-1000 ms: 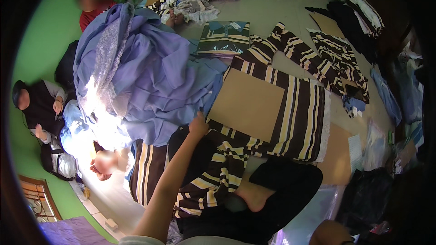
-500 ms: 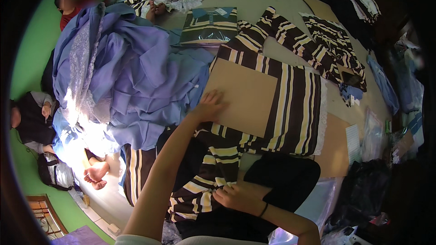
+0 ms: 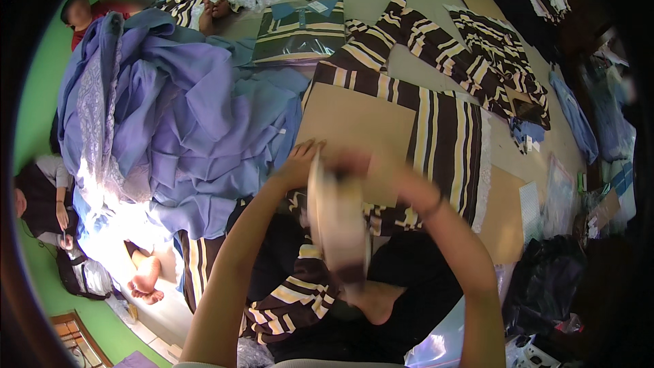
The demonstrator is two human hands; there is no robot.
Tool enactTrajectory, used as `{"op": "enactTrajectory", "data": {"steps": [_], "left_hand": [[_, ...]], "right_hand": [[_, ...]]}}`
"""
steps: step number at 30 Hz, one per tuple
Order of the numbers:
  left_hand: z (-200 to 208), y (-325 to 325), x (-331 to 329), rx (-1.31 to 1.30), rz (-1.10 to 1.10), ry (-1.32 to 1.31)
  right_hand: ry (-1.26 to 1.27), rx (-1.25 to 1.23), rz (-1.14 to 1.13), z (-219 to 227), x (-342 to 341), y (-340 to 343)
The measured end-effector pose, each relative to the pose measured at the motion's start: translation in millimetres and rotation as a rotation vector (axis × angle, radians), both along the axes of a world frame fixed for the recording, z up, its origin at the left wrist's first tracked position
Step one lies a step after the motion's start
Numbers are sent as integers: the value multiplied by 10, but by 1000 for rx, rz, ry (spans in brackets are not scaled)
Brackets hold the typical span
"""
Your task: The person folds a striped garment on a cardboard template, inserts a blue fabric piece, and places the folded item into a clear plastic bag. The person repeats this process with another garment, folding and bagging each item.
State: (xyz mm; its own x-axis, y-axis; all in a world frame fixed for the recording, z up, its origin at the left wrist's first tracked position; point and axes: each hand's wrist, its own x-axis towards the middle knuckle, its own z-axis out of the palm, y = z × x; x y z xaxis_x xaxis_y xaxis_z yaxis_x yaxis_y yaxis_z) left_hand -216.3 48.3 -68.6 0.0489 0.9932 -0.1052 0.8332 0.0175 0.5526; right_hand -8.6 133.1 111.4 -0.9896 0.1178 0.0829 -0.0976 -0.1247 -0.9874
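A brown cardboard sheet (image 3: 357, 119) lies on a striped garment (image 3: 446, 157) in dark brown, yellow and white, spread before me. My left hand (image 3: 297, 163) rests at the cardboard's near left edge, fingers stretched over it, partly behind raised cloth. Smeared by motion, my right hand (image 3: 357, 162) is closed on the upper end of a striped sleeve (image 3: 337, 232), which hangs blurred between my arms. More striped cloth (image 3: 293, 296) lies over my lap, beside my bare foot (image 3: 375, 301).
A large heap of purple-blue cloth (image 3: 184, 109) with lace sits at left. Beyond are a bagged folded shirt (image 3: 300, 31) and another striped garment (image 3: 494, 44). A black plastic bag (image 3: 545, 279) lies at right. Another person (image 3: 44, 187) sits at far left.
My right hand has risen from my lap to the cardboard's near edge, lifting the striped sleeve. My left hand has slid slightly left and nearer, toward the cardboard's edge.
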Motion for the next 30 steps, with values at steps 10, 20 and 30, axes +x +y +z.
{"op": "enactTrajectory", "data": {"steps": [10,20,30], "left_hand": [[110,139,-328,-169,109,-552],[256,71,-280,-92,-50,-110],[175,1,-23,116,172,24]], "right_hand": [[-826,1134,-443,-1235,1295,-267],[-940,899,-810,-1301,2738,59],[-1372,904,-794,-1167,2774,480]]}}
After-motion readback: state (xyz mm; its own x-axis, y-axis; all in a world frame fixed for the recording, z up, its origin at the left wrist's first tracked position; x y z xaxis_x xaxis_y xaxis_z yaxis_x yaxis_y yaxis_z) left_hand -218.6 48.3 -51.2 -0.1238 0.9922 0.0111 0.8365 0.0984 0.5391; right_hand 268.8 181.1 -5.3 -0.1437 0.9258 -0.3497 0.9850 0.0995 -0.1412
